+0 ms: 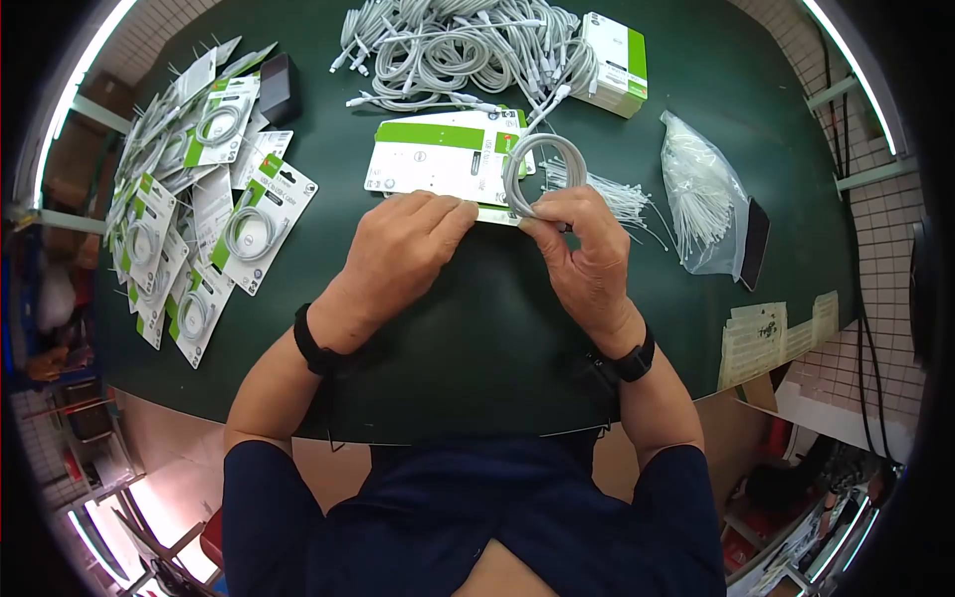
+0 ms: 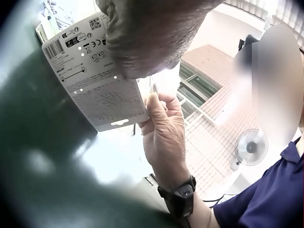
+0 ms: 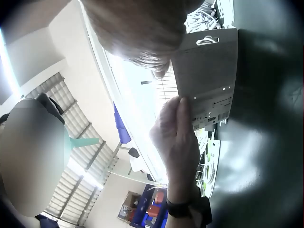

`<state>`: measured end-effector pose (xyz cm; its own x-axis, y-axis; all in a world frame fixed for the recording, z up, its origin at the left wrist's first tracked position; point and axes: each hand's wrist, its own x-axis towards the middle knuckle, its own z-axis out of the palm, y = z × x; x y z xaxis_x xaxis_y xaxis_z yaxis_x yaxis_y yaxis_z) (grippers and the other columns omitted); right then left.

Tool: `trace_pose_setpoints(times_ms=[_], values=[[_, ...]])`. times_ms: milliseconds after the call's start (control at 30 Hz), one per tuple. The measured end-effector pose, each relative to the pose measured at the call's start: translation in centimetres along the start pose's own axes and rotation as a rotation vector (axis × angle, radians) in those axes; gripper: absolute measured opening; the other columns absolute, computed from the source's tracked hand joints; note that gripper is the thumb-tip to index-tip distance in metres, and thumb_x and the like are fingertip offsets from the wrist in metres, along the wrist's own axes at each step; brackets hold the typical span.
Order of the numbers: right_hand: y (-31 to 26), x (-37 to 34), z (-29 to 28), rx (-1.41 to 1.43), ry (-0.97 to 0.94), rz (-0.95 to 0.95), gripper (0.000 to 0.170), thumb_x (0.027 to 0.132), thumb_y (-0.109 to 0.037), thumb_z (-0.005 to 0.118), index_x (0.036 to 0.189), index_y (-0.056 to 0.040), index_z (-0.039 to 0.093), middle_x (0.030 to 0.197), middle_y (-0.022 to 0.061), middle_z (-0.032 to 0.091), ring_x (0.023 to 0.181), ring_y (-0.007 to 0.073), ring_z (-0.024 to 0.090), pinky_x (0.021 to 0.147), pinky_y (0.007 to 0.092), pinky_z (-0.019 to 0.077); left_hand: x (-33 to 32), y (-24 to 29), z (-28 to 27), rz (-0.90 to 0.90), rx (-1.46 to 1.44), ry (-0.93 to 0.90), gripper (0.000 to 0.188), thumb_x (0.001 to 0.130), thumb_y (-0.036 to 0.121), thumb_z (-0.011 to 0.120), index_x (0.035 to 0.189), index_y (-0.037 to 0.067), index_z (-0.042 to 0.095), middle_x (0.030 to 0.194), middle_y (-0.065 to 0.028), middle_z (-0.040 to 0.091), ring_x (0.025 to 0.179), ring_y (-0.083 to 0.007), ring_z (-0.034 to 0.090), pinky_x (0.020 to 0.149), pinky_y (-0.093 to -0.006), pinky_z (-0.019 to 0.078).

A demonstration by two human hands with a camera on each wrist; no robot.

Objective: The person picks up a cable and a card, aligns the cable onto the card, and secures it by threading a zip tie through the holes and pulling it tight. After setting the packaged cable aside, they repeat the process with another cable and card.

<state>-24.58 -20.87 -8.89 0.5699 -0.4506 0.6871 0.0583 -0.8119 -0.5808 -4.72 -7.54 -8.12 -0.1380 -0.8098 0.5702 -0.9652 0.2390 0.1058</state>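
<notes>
My left hand [image 1: 410, 247] grips one end of a white and green packaging card [image 1: 497, 215], seen nearly edge-on in the head view. At the card's other end, my right hand [image 1: 587, 254] pinches a coiled white-grey cable [image 1: 521, 164] between thumb and fingers, with the thumb against the card. The coil stands upright above the card. In the left wrist view the card's printed back [image 2: 90, 78] shows, with a barcode and a hang hole. The right wrist view shows that same back [image 3: 206, 71] in shadow. Just beyond lie more flat cards [image 1: 428, 164].
Carded cables [image 1: 264, 224] are heaped at the left beside a black block [image 1: 280, 90]. Loose cables [image 1: 448, 55] pile up at the back, next to a stack of cards [image 1: 612, 65]. White cable ties [image 1: 622, 202] lie right of the coil, and a plastic bag [image 1: 701, 194] holds more.
</notes>
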Motion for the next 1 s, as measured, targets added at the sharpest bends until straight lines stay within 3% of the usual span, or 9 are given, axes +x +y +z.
trace_pose_setpoints(times_ms=[267,367,467,500,633,733,767,867,1000], values=[[-0.5,0.1,0.2,0.002,-0.028,-0.067,0.023,0.086,0.004,0.082,0.103,-0.0033,0.067,0.094,0.0108,0.071,0.081,0.0224,0.067,0.069,0.0321,0.0545,-0.4,3.3,-1.2,-0.064,-0.056,-0.033,0.022,0.085,0.005,0.07,0.107,0.002,0.07,0.095,-0.0076,0.072,0.083,-0.0236,0.071,0.072,-0.0366,0.0571],[-1.1,-0.4,0.7,0.083,-0.055,0.021,0.024,0.086,0.004,0.081,0.103,-0.0036,0.067,0.094,0.011,0.071,0.08,0.0229,0.067,0.067,0.0324,0.054,-0.5,3.7,-1.4,-0.077,-0.11,-0.045,0.022,0.085,0.001,0.072,0.107,0.002,0.071,0.097,-0.0097,0.074,0.084,-0.0263,0.073,0.072,-0.0366,0.0587],[-0.8,0.0,0.8,0.042,0.008,-0.021,0.024,0.086,0.004,0.082,0.103,-0.0036,0.066,0.094,0.0112,0.07,0.08,0.0232,0.067,0.067,0.0326,0.0537,-0.6,3.0,-0.7,-0.012,-0.126,0.157,0.022,0.087,0.005,0.075,0.108,0.0,0.071,0.103,-0.0127,0.074,0.09,-0.0276,0.073,0.075,-0.0375,0.0594],[-0.8,0.1,1.2,0.032,0.041,-0.04,0.025,0.086,0.005,0.082,0.103,-0.0036,0.066,0.094,0.0112,0.07,0.079,0.0233,0.067,0.067,0.0327,0.0536,-0.7,3.2,-1.1,-0.016,-0.116,0.149,0.022,0.087,0.005,0.075,0.108,0.0,0.071,0.103,-0.0127,0.074,0.09,-0.0276,0.073,0.075,-0.0375,0.0594],[-0.5,0.0,1.4,0.036,0.069,0.006,0.026,0.085,0.005,0.082,0.103,-0.0036,0.066,0.093,0.012,0.071,0.079,0.0242,0.068,0.067,0.0326,0.0537,-1.8,5.6,-2.9,-0.165,-0.387,0.233,0.025,0.092,0.007,0.075,0.115,-0.002,0.069,0.112,-0.0142,0.073,0.096,-0.027,0.073,0.079,-0.0388,0.0599],[-0.6,-0.1,1.2,0.05,0.053,-0.066,0.026,0.085,0.005,0.083,0.103,-0.0038,0.066,0.093,0.0123,0.071,0.079,0.0243,0.068,0.067,0.0325,0.0535,-2.6,7.6,-2.8,-1.123,-1.475,-0.218,0.029,0.1,0.016,0.071,0.124,0.0,0.066,0.109,-0.0123,0.072,0.095,-0.0226,0.071,0.08,-0.0348,0.0584],[-0.7,-0.2,1.3,0.042,0.039,-0.103,0.026,0.085,0.005,0.083,0.103,-0.0038,0.066,0.093,0.0124,0.071,0.079,0.0244,0.068,0.067,0.0325,0.0534,-2.8,7.3,-2.8,-1.13,-1.468,-0.212,0.029,0.1,0.016,0.071,0.124,0.0,0.066,0.109,-0.0123,0.072,0.095,-0.0226,0.071,0.08,-0.0348,0.0584],[-1.2,-0.5,1.2,0.076,0.006,-0.14,0.025,0.084,0.005,0.083,0.101,-0.0039,0.066,0.093,0.0118,0.072,0.079,0.0248,0.068,0.066,0.0333,0.0532,-2.7,6.2,-1.9,-1.505,-2.16,0.016,0.029,0.104,0.016,0.064,0.126,-0.001,0.063,0.107,-0.0114,0.071,0.088,-0.0194,0.069,0.074,-0.0321,0.0564],[-1.9,-0.1,0.1,0.118,-0.145,-0.107,0.024,0.082,0.005,0.083,0.098,-0.0043,0.068,0.092,0.01,0.072,0.079,0.0249,0.067,0.066,0.0338,0.0528,-4.3,5.6,-0.5,-1.481,-2.048,-0.019,0.031,0.104,0.018,0.059,0.128,-0.002,0.062,0.105,-0.0126,0.071,0.089,-0.0205,0.068,0.073,-0.0304,0.0526]])
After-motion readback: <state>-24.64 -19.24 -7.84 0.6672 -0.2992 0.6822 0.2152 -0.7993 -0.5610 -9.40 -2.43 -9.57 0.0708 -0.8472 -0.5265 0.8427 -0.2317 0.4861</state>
